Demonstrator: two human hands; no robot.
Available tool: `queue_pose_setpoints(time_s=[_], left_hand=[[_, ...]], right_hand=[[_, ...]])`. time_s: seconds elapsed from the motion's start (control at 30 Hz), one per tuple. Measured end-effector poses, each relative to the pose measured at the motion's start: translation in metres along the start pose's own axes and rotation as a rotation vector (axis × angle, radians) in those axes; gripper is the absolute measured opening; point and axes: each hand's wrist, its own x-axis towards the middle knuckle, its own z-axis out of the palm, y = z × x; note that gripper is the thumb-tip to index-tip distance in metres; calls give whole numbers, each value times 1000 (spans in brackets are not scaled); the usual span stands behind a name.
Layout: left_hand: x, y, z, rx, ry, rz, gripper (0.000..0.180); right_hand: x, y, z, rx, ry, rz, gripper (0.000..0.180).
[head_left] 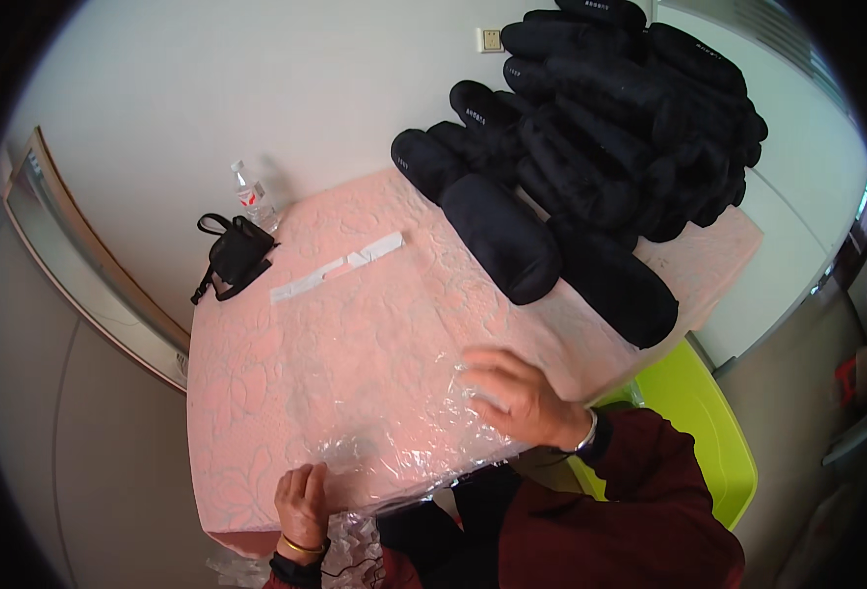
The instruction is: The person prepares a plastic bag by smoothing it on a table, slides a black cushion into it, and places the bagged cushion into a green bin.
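Note:
A clear plastic bag (pixel 369 393) lies spread over the pink cloth, wrinkled and shiny toward its near end. A white strip (pixel 306 282) runs across its far end. My left hand (pixel 302 501) is closed at the bag's near left corner, its fingers bent over the plastic. Over the near right part of the bag my right hand (pixel 514 393) is open, fingers apart and slightly bent, touching or just above the film. Beyond it lie long, rounded black plush pieces (pixel 502 240), the nearest ones side by side on the cloth.
The pink quilted cloth (pixel 232 393) covers the table. More black plush pieces are heaped (pixel 610 128) at the far right. A small black bag (pixel 239 257) and a clear bottle (pixel 251 191) stand at the far left. A lime-green tub (pixel 703 412) sits beside the table, right.

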Motion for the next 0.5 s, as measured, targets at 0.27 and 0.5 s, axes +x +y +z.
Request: queue_pose_setpoints(time_s=[0.27,0.5], left_hand=[[-50,-3,19,-124,-105,22,49],[-26,15,7,-172,62,19,30]], right_hand=[[53,125,-47,-384,370,713,72],[49,84,1,-442,115,188,66]])
